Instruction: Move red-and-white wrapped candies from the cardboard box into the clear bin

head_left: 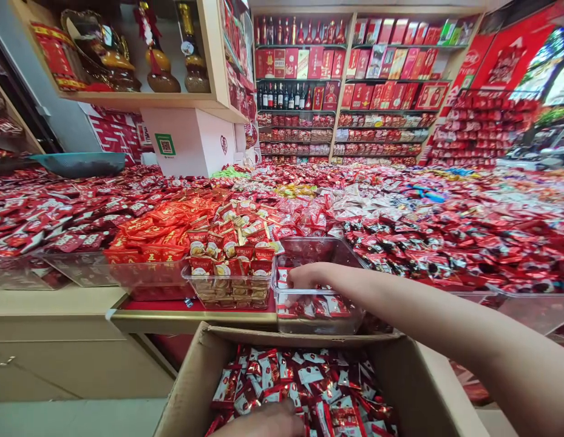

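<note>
My right hand (309, 276) reaches in from the right, inside a clear plastic bin (320, 325). Its fingers are bent down and closed at a red-and-white wrapped candy (283, 279) by the bin's left wall; the fingertips are partly hidden. A thin layer of the same candies lies on the bin's bottom. Below, my left hand (268, 420) is low in an open cardboard box (418, 388), over many loose red-and-white candies (311, 376). Motion blur and the frame edge hide its fingers.
Left of the bin stands another clear bin (231, 291) full of durian candies, beside orange-red packets (161, 227). Heaps of wrapped sweets (413, 243) spread behind and right. A cabinet (136, 100) overhangs the left back; a blue-green basket (81, 164) sits below it.
</note>
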A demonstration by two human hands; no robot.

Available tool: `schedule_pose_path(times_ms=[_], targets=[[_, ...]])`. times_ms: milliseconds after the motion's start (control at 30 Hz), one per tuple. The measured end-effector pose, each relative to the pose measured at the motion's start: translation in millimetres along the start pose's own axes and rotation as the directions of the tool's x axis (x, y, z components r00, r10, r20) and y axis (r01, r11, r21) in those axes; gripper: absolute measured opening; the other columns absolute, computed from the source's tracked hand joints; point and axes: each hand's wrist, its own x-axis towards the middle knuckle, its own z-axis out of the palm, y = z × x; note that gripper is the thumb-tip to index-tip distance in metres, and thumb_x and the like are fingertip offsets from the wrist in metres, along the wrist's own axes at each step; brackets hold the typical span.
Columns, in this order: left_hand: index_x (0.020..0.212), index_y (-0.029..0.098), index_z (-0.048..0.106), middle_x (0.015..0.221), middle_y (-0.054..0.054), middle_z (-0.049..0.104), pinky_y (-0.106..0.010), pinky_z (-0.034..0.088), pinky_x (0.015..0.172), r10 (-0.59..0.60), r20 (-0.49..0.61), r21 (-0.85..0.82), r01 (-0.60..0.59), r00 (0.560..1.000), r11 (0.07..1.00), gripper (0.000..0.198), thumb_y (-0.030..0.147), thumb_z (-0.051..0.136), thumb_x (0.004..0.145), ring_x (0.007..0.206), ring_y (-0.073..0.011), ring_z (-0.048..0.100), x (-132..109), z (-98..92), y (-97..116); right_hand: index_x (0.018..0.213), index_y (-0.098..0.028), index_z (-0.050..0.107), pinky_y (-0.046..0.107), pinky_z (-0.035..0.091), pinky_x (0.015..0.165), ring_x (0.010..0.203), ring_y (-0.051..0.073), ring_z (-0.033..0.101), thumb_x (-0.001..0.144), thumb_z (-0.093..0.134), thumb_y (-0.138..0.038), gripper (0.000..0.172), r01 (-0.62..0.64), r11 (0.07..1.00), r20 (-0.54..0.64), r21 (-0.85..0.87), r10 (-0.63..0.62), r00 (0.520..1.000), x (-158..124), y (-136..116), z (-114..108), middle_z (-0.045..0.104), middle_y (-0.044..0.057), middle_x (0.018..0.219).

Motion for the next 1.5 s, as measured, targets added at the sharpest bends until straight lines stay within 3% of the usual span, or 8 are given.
schedule_pose_path(times_ms=[300, 567, 733, 867, 1000, 1200, 1400, 1500], targets=[[0.09, 0.018, 0.064, 0.093, -0.014, 0.06, -0.042, 0.045, 0.068, -0.094, -0.105, 0.227, 0.116, 0.99, 0.967, 0.022, 0.028, 0.055, 0.072, 0.086, -0.0321, 0.056, 21, 29.8, -15, 0.098, -0.015, 0.062, 0.024, 0.044, 0.061, 0.08, 0.021, 0.059, 0.061, 0.064, -0.028, 0.039, 0.008, 0.999, -0.249, -0.037, -0.017, 0.968, -2, 3, -1, 0.065, 0.008, 0.093], [0.058, 0.021, 0.063, 0.051, -0.002, 0.054, -0.034, 0.043, 0.068, -0.005, -0.172, 0.155, 0.032, 0.985, 0.987, 0.02, 0.034, 0.056, 0.072, 0.062, -0.0209, 0.055, 31, 38.0, -19, 0.081, -0.013, 0.064, 0.021, 0.041, 0.051, 0.057, 0.014, 0.057, 0.064, 0.063, -0.028, 0.022, 0.032, 0.999, -0.338, 0.001, -0.03, 0.941, -9, 1, -9, 0.065, 0.004, 0.068], [0.077, 0.023, 0.063, 0.07, 0.001, 0.061, -0.026, 0.043, 0.063, 0.0, -0.27, -0.159, -0.044, 0.963, 0.986, 0.021, 0.042, 0.061, 0.068, 0.066, -0.0168, 0.055, 9, 1.2, -1, 0.089, -0.014, 0.058, 0.024, 0.039, 0.069, 0.08, 0.015, 0.055, 0.079, 0.048, -0.025, 0.018, 0.091, 0.995, -0.662, -0.029, -0.088, 0.744, -68, -24, -22, 0.062, 0.007, 0.088], [0.091, 0.019, 0.056, 0.083, 0.001, 0.061, -0.027, 0.044, 0.07, -0.112, -0.402, -0.605, -0.172, 0.909, 0.777, 0.024, 0.036, 0.057, 0.074, 0.074, -0.0145, 0.054, -4, -47.7, 31, 0.08, -0.018, 0.058, 0.022, 0.039, 0.061, 0.066, 0.011, 0.052, 0.082, 0.046, -0.032, 0.018, 0.463, 0.886, -0.841, 0.021, -0.235, 0.487, -124, -43, 29, 0.06, 0.002, 0.073], [0.092, 0.016, 0.052, 0.076, 0.002, 0.058, -0.025, 0.046, 0.056, -0.159, -0.4, -0.863, -0.312, 0.903, 0.398, 0.03, 0.035, 0.063, 0.071, 0.058, -0.0105, 0.054, -6, -73.0, 51, 0.083, -0.019, 0.057, 0.026, 0.04, 0.063, 0.07, 0.015, 0.051, 0.079, 0.052, -0.031, 0.014, 0.492, 0.832, -0.85, 0.256, -0.049, 0.524, -124, -37, 103, 0.058, 0.004, 0.076], [0.09, 0.013, 0.056, 0.072, 0.0, 0.061, -0.026, 0.047, 0.058, -0.22, -0.38, -0.897, -0.3, 0.899, 0.323, 0.028, 0.03, 0.066, 0.07, 0.059, -0.0123, 0.058, -4, -68.4, 56, 0.073, -0.018, 0.05, 0.022, 0.037, 0.049, 0.053, 0.009, 0.045, 0.077, 0.052, -0.043, 0.025, 0.552, 0.464, -0.681, 0.693, 0.17, 0.712, -93, -18, 136, 0.049, -0.002, 0.062], [0.084, 0.014, 0.062, 0.076, -0.002, 0.064, -0.025, 0.046, 0.066, -0.333, -0.53, -0.8, -0.328, 0.78, 0.503, 0.019, 0.026, 0.066, 0.069, 0.069, -0.0139, 0.057, -7, -71.5, 48, 0.068, -0.018, 0.049, 0.021, 0.035, 0.048, 0.051, 0.008, 0.042, 0.078, 0.052, -0.042, 0.027, 0.616, 0.399, -0.706, 0.679, 0.126, 0.696, -103, -19, 134, 0.046, -0.004, 0.059], [0.079, 0.016, 0.06, 0.083, -0.003, 0.064, -0.028, 0.047, 0.07, -0.326, -0.68, -0.663, -0.362, 0.656, 0.655, 0.013, 0.021, 0.065, 0.069, 0.076, -0.0167, 0.059, -13, -73.6, 45, 0.074, -0.018, 0.052, 0.021, 0.037, 0.05, 0.054, 0.008, 0.045, 0.075, 0.056, -0.041, 0.024, 0.645, 0.304, -0.702, 0.701, 0.136, 0.699, -106, -24, 136, 0.05, -0.002, 0.065]])
